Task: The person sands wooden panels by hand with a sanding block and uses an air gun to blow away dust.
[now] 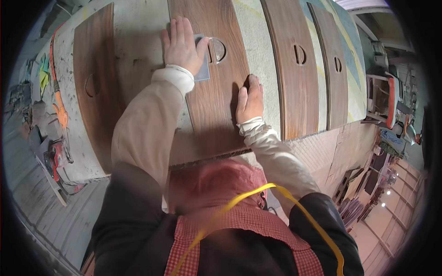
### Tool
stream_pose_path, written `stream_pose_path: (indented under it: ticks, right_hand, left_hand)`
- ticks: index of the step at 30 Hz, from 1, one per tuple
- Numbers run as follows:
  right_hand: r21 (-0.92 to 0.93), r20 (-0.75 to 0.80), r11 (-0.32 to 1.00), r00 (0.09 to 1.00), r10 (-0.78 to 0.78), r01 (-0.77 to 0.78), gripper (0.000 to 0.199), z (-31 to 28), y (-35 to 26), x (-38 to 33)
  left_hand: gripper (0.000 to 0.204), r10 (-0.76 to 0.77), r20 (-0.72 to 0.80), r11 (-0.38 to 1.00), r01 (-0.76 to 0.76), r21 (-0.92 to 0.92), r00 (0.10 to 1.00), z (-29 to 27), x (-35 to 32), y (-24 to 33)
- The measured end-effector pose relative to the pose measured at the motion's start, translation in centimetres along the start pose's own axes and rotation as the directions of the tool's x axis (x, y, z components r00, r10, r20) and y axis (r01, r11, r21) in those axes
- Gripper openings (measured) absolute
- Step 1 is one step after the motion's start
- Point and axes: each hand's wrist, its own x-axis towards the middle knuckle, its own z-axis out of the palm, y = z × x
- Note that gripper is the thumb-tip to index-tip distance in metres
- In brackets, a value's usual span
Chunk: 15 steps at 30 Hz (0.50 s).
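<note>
"Four brown wood-grain panels [297, 92] lie side by side on the pale, stained counter [138, 27]. Identify the one in use."

"I identify the second from the left. Both hands are on this dark-brown worked panel [212, 101], which extends lengthwise away from the body."

"State the condition of the left grip [180, 53]."

"I read it as flat, fingers extended and close together, thumb spread. It covers part of a thin grey rectangular sheet [202, 71] without closing around it. The sheet lies on the worked panel, near its left edge. The thumb tip is just beside the D-shaped cut-out [218, 50]."

"State the condition of the right grip [251, 105]."

"It rests at the panel's right edge, nearer the body than the left. Thumb and fingers stand apart. I cannot tell whether the fingertips bear on the edge or beyond it."

"List adjacent items."

"Two panels lie to the right; one lies to the left, partly covered by the loose cream sleeve [147, 106]. A red checked apron [216, 184] meets the counter's near side. A yellow strap [271, 185] arches across my lower view."
</note>
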Motion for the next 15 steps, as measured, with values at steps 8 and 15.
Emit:
stream_pose_path:
  ticks: [8,15]
  right_hand:
    - [0.05,-0.022,0.998,0.999,0.049,-0.048,0.053,-0.3,0.7,-0.1]
    - [0.103,-0.055,0.994,0.998,-0.018,0.023,0.051,-0.2,0.3,-0.6]
  left_hand:
    - [0.091,0.138,0.454,0.99,-0.107,-0.094,0.88,-6.2,-19.1,9.1]
    - [0.085,0.113,0.312,0.984,-0.15,0.098,0.944,-0.2,-0.7,2.9]
